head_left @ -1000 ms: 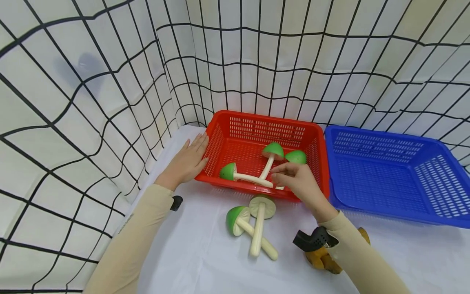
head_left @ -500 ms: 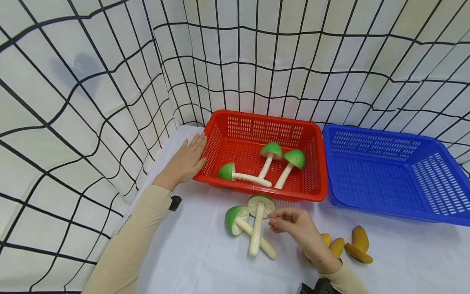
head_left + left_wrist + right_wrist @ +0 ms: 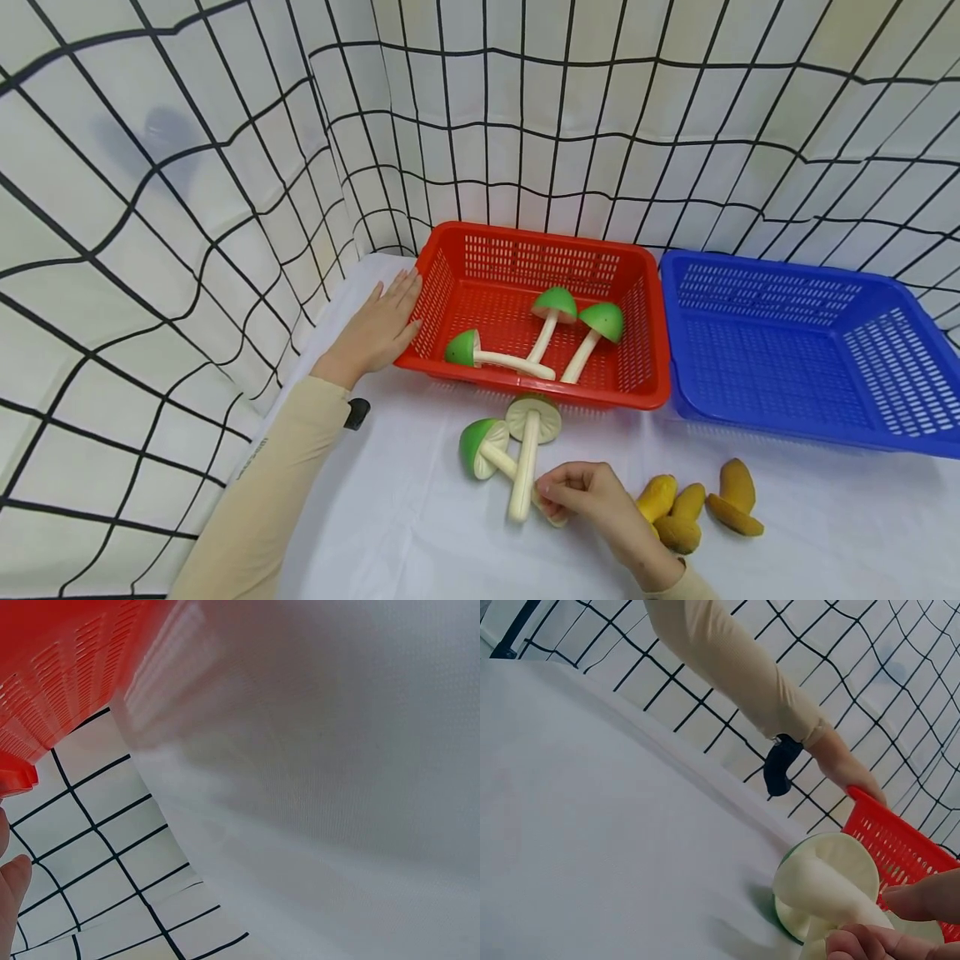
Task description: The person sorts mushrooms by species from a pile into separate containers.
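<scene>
My left hand (image 3: 378, 329) rests with straight fingers on the left rim of the red basket (image 3: 450, 368). In the basket lie a toy mushroom (image 3: 465, 348) on its side and two more, a middle mushroom (image 3: 555, 304) and a right mushroom (image 3: 602, 322), all green-capped. In front, a mushroom with its pale underside up (image 3: 528, 454) lies across the stem of a green-capped mushroom (image 3: 483, 450). My right hand (image 3: 600, 508) has its bent fingers at that lower stem's end, partly covering it. Thumb and fingers (image 3: 922, 900) frame the stems in the right wrist view; I cannot tell whether they grip.
A blue basket (image 3: 757, 354) stands right of the red one. Several yellow-brown toy mushrooms (image 3: 678, 533) lie beside my right wrist, one mushroom (image 3: 735, 497) a little apart. A black grid net over white cloth (image 3: 525, 108) walls the back and left of the white table (image 3: 390, 517).
My right hand has drawn back out of the red basket, past the front rim, down to the lower mushroom's stem end. It uncovers the right mushroom in the basket. My left hand stays put.
</scene>
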The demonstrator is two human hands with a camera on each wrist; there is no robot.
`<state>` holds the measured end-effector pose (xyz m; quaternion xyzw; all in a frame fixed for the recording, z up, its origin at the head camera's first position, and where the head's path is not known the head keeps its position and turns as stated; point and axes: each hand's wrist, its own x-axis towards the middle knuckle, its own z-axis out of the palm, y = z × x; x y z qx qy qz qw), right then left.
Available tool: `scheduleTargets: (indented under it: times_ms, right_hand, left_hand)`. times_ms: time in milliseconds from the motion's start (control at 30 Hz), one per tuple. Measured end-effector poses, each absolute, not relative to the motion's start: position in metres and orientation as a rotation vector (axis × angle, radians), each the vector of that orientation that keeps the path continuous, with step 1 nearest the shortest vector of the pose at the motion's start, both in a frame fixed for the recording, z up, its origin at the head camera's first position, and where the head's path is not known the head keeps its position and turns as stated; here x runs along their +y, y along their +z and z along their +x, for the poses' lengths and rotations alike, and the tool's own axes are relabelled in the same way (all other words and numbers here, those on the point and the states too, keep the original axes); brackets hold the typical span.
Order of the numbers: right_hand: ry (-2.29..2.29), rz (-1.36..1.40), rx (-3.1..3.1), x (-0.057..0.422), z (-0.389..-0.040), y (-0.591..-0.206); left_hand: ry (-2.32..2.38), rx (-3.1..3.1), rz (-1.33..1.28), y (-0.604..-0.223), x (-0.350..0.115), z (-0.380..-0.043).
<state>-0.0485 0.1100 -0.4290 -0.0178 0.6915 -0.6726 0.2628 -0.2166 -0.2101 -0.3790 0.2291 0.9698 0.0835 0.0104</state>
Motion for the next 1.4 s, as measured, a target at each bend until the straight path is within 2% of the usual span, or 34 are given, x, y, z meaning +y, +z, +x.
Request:
scheduleTargets:
  times_ms: [267,633,867,1400]
  right_hand:
    - [-1.781,0.008,1.929,0.103,-0.047,-0.432]
    - [-1.517,-0.099,2.297,0.093,-0.056,-0.431]
    - [-1.526,-0.131,2.239,0.094,-0.059,-0.432]
    - [-1.782,0.015,1.894,0.114,-0.057,-0.436]
  left_hand:
    - [0.26,3.026,0.716,-0.377,-0.211,-0.216]
    - [0.249,3.032,0.709,-0.379,-0.21,-0.216]
    - [0.255,3.03,0.711,-0.379,-0.21,-0.215]
    - [0.283,3.022,0.714,-0.38,-0.211,-0.215]
